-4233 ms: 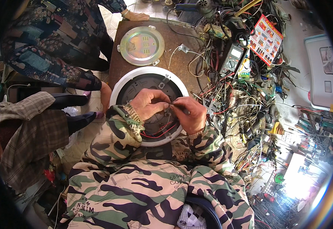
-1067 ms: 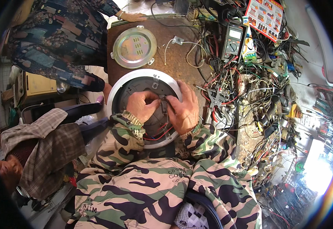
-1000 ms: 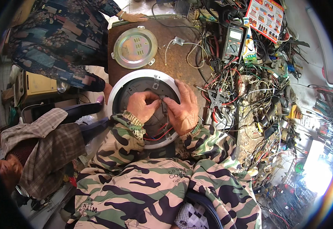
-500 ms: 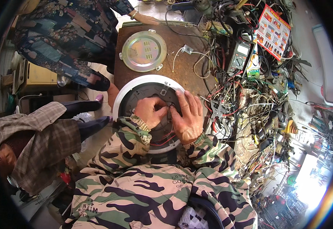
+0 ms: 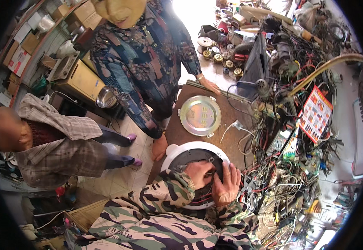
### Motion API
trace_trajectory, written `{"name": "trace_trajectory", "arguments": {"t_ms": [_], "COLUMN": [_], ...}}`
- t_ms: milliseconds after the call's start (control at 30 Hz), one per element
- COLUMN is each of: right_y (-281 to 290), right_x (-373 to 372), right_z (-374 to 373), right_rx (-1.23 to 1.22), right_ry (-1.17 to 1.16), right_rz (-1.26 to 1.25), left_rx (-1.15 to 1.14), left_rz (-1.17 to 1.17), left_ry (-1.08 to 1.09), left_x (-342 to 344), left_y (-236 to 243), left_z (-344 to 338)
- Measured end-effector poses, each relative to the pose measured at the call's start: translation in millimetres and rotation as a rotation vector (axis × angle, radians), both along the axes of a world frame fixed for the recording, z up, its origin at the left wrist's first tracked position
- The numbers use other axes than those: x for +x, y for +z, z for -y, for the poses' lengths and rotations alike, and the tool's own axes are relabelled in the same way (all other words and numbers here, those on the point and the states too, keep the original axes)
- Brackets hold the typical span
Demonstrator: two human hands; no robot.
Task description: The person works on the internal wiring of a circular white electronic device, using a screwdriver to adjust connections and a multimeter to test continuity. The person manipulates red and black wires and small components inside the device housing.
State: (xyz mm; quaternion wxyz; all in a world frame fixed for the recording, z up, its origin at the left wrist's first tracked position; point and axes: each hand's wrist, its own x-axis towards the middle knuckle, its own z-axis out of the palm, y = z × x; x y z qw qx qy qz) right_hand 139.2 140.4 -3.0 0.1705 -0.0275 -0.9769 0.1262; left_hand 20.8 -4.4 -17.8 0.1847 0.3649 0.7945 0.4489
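A round fixture with a white rim [image 5: 185,147] and dark inside lies on the brown table [image 5: 169,137], red wires [image 5: 202,199] along its lower part. My left hand [image 5: 199,174] is curled inside it, fingertips closed around a small part too hidden to name. My right hand [image 5: 227,185] has its long fingers stretched toward the rim's right side, its thumb beside my left fingertips. Above the fixture lies a round brassy metal plate [image 5: 200,114] with slots and tabs; to its right is a small bracket [image 5: 237,124] with white wire.
A person in patterned clothing [image 5: 139,71] touches the table with both hands; another in plaid [image 5: 60,158] stands left, near shelves [image 5: 23,54]. Heaped wires, tools and a multimeter [image 5: 282,137] crowd the right side, with a printed sheet [image 5: 314,114] and a bent arm [image 5: 327,64].
The view has tilted up and leftward, so the fixture appears lower right and more of both people shows. My right fingers, pinching 4.2 seconds ago, are now stretched toward the rim.
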Motion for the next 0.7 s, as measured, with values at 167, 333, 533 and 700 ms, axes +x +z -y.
{"name": "trace_trajectory", "arguments": {"t_ms": [167,333,533,700], "right_y": [4.3,-3.6,-7.2,-18.6], "right_x": [-3.0,1.7,3.5,62.3], "right_z": [0.3,-13.5,-8.4,-11.6], "right_rx": [-0.062,-0.153,-0.239,-0.316], "right_ry": [0.042,0.086,0.028,-0.215], "right_rz": [-0.035,-0.143,-0.129,-0.239], "left_rx": [-0.078,-0.002,0.038,-0.041], "left_rz": [-0.115,-0.168,-0.121,-0.142], "left_ry": [-0.041,-0.038,-0.027,-0.021], "left_x": [3.4,2.8,-3.0,-3.7], "left_y": [-2.5,-11.1,7.5,11.9], "left_z": [0.1,-12.7,-10.4,-12.9]}}
